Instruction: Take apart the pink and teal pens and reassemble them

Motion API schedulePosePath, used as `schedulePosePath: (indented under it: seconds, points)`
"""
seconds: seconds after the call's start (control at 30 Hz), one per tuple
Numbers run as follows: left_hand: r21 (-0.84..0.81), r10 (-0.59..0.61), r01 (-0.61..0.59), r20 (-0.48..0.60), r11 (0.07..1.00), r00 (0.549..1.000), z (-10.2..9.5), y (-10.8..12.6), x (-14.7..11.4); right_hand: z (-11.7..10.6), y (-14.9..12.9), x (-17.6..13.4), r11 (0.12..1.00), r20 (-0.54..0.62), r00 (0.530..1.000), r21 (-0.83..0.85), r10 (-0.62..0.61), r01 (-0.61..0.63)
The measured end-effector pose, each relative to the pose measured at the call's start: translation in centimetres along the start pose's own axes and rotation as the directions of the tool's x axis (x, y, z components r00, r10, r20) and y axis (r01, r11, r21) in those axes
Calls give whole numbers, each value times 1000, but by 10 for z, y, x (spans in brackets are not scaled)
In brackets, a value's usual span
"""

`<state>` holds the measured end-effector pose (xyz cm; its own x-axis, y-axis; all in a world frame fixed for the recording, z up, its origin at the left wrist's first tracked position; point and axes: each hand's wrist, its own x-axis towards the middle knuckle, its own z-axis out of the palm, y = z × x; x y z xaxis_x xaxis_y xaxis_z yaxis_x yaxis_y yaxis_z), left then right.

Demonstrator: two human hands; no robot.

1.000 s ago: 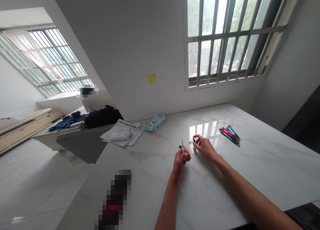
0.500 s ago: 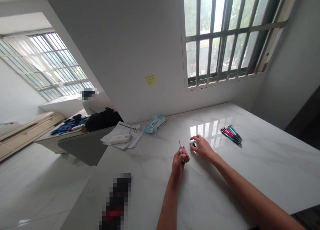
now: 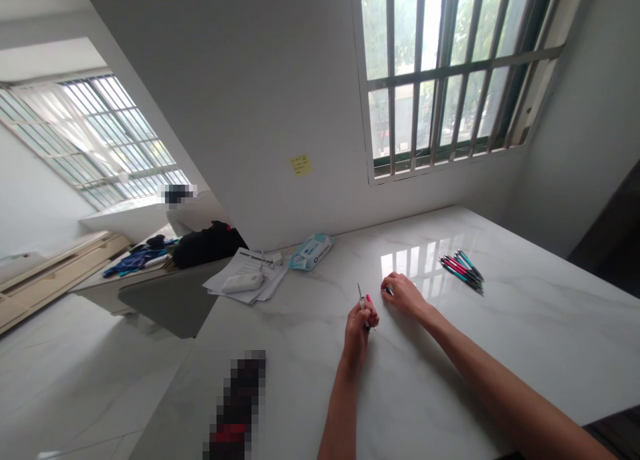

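Head view, change: over the last second the right hand (image 3: 404,293) has drawn its thumb and forefinger in; they were spread, and now they bunch low by the table (image 3: 425,387).
Meaning: probably a firmer pinch on a loose part – a judgement, as the knuckles cover much of it.
Right fingers: narrow, nearly together, with a small dark piece (image 3: 389,290) at their tips; it looks held, though whether it also touches the table I cannot tell.
Left fingers: curled tight into a loose fist; the left hand (image 3: 361,320) holds a slim pen part (image 3: 362,303), its thin tip sticking out toward the wall.
Pink part: a short pink piece (image 3: 369,299) shows just beside the slim one, also in the left grip – whether the two are joined is too small to tell.
Between the hands: a narrow strip of tabletop; they are near each other but apart.
Pens: a bundle of pens (image 3: 463,272), red and teal, lies to the right, apart from both hands.
Far edge: a packet of wipes (image 3: 312,252) sits beside papers (image 3: 281,273).
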<state>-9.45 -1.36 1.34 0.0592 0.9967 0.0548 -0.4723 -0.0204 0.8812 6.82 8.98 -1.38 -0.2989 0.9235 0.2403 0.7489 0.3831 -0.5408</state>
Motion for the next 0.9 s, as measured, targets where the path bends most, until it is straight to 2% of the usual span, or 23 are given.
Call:
schedulePosePath:
  seconds: [0.07, 0.17, 0.27, 0.47, 0.63, 0.7, 0.8, 0.9]
  points:
    - [-30, -27, 27, -23, 999, 999, 1, -1, 1, -6, -6, -3, 998, -66, 998, 70, 6, -1]
    - [-52, -53, 50, -56, 997, 997, 0, -7, 4, -18, -22, -9, 948, -119, 993, 315, 7, 31]
    - [15, -39, 40, -81, 999, 996, -3, -15, 7, -26, -41, -19, 844, -49, 998, 534, -26, 48]
    - [181, -16, 30, -76, 983, 997, -4, -21, 7, -28, -61, -31, 665, 5, 1000, 747, -29, 16]
    - [317, -1, 21, -64, 948, 998, -3, -11, 4, -45, -62, -29, 471, -151, 986, 877, 77, 97]
    - [321, 45, -7, -112, 947, 993, -3, -6, 3, -49, -63, -31, 472, -179, 979, 874, 94, 114]
    - [256, 72, -16, -212, 967, 975, -5, 0, 1, -45, -65, -40, 611, -119, 992, 788, 30, 76]
    - [220, 79, -23, -250, 975, 965, -6, 3, 0, -32, -69, -51, 728, -33, 999, 683, -40, 51]
